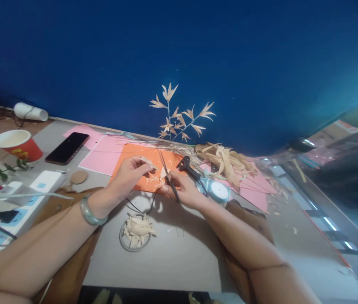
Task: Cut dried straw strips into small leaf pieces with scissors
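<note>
My left hand pinches a small pale piece of dried husk between thumb and fingers, above an orange sheet. My right hand is closed around dark-handled scissors, their blades pointing up and away from me. Another pale husk piece shows beside the blades; whether fingers touch it I cannot tell. Thin pale scraps are scattered over the orange sheet. Nearer to me, a small round dish is heaped with cut husk pieces.
Behind the sheet rises a branch with husk flowers. Right of it lie dried husks, a black glue gun and a blue-and-white roll. Leftward are a phone, red paper cup and power strip with cords.
</note>
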`<state>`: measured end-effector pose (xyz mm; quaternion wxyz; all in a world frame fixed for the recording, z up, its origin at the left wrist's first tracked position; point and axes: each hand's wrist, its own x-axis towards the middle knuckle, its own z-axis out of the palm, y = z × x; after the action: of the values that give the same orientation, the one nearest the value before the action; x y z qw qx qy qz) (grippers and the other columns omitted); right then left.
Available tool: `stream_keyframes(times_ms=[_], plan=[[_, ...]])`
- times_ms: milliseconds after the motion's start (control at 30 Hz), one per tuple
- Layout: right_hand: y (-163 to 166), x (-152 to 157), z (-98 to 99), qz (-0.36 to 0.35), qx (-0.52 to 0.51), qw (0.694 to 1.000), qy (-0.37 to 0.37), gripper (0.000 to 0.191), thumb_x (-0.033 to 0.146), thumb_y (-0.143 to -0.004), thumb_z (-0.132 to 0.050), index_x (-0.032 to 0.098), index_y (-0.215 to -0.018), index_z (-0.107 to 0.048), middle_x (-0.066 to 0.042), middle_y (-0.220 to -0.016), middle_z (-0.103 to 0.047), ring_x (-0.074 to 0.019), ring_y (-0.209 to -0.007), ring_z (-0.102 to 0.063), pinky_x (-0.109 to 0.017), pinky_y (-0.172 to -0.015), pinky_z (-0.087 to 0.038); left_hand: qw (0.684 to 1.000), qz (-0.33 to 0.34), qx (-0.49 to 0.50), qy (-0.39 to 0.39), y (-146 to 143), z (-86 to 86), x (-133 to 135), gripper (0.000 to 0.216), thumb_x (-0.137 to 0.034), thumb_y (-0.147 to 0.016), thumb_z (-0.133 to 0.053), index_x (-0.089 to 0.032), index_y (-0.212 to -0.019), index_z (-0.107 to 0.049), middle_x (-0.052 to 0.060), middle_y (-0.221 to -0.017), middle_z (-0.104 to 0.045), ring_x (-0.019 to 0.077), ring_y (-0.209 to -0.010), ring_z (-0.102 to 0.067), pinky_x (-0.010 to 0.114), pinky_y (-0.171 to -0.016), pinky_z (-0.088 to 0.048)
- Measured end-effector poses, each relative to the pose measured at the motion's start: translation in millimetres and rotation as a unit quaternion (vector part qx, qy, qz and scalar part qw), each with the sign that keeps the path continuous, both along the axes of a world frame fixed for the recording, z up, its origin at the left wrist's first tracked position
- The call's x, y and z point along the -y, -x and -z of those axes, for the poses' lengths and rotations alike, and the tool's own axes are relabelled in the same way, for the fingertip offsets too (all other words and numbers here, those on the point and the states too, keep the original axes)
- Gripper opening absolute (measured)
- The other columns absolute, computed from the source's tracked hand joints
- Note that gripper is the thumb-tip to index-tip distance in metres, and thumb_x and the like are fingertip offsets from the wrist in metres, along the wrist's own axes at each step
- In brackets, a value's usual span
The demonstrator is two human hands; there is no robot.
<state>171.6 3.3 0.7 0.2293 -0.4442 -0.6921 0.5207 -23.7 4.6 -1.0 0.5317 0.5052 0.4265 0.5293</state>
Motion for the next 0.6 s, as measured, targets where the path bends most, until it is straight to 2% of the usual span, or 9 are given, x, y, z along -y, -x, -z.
stream_keyframes(times_ms=[200,600], plan=[[-3.7,-1.2,6.4,-0.029,-0.01,0.998,0.049,0.047,0.053,-0.067,-0.074,0.021,-0.07,-0.04,0.006,-0.055,-0.051,-0.0105,-0.05,-0.049,-0.022,-0.046,-0.036,1.0,-0.007,0.011,0.016,0.0,-2.0,1.0,0.009,-0.021,-0.069,-0.063,-0.014,-0.064,-0.064,0.003,-0.066,-0.067,0.0122,-0.065,-0.06,0.024,-0.064,-0.046],[-1.1,-0.2,4.8,-0.038,-0.002,0.997,0.068,0.048,0.054,-0.065,-0.075,0.021,-0.066,-0.04,0.007,-0.048,-0.049,-0.0105,-0.045,-0.05,-0.022,-0.044,-0.035,0.999,-0.001,0.033,0.044,-0.3,-3.1,0.6,0.007,-0.02,-0.067,-0.063,-0.014,-0.063,-0.062,0.002,-0.063,-0.067,0.011,-0.061,-0.059,0.023,-0.062,-0.046]])
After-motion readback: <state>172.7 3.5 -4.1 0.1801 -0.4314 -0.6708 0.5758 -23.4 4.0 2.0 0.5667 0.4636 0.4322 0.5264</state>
